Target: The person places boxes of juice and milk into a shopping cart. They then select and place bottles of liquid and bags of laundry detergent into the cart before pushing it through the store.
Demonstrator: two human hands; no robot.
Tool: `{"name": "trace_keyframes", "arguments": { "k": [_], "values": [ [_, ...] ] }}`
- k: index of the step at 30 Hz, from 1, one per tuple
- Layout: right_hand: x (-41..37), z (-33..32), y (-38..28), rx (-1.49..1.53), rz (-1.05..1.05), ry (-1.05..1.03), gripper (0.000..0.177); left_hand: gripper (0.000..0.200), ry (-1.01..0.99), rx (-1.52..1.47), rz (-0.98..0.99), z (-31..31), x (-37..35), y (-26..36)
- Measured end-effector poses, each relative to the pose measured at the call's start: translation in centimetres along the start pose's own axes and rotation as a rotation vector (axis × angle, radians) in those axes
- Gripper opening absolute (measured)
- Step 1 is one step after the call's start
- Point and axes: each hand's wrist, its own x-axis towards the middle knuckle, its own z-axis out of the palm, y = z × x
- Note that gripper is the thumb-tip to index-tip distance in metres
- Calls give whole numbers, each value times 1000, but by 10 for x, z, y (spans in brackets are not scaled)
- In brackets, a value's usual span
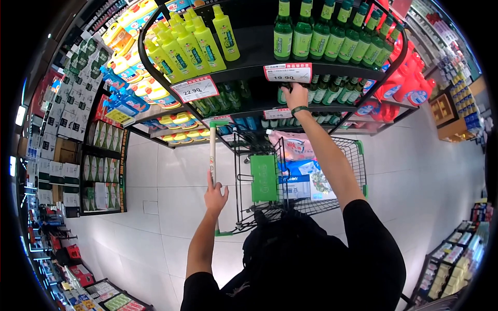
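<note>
Head view: left hand (215, 196) is gripping the lower end of a white bar (212, 150), just left of the shopping cart (343, 173). Right hand (296, 96) is reaching up to the second shelf (334, 108), touching a green bottle (281, 96) under the 19.90 price tag (288, 72). Can't tell if its fingers are closing. Bagged goods (295, 147) are lying in the cart.

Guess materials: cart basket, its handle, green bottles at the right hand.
Cart basket: likely dark coated steel wire, judging by the thin open grid. Handle: smooth cream plastic sleeve, probably; core hidden. Green bottles by the right hand: glossy, translucent green, glass or PET; cannot tell which.
</note>
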Motion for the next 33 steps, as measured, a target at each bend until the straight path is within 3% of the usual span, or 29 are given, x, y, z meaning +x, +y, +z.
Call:
{"name": "trace_keyframes", "arguments": {
  "k": [1,6,10,12,15,16,17,20,21,25,30,33],
  "values": [
    [-13,-3,6,39,-94,50,33,22,-1,-10,-4,1,0,0],
    [-79,-21,47,341,-75,-14,32,22,-9,-19,-1,-2,1,0],
    [-150,-61,93,165,-92,3,18,21,-52,-28,-16,-5,4,2],
    [-208,-69,125,29,36,-43,15,22,-29,37,20,-5,5,5],
    [-313,-73,168,6,107,-25,16,22,6,-12,52,-6,6,7],
    [-350,-74,175,55,249,-47,18,22,8,-14,63,-6,6,5],
    [-384,-74,185,-52,197,-48,19,23,41,-73,84,-5,5,3],
    [-456,-85,188,-307,484,-506,25,25,121,-159,153,3,-1,10],
    [-489,-78,198,-495,244,-441,25,26,168,-167,180,4,-1,11],
    [-494,-79,195,-543,378,-477,27,22,-2,-302,13,-2,-14,33],
    [-495,-97,209,-651,399,-437,28,25,24,-432,71,14,-24,51],
    [-507,-100,188,-699,550,-320,33,17,-8,-594,47,19,-36,70]
  ]
}}
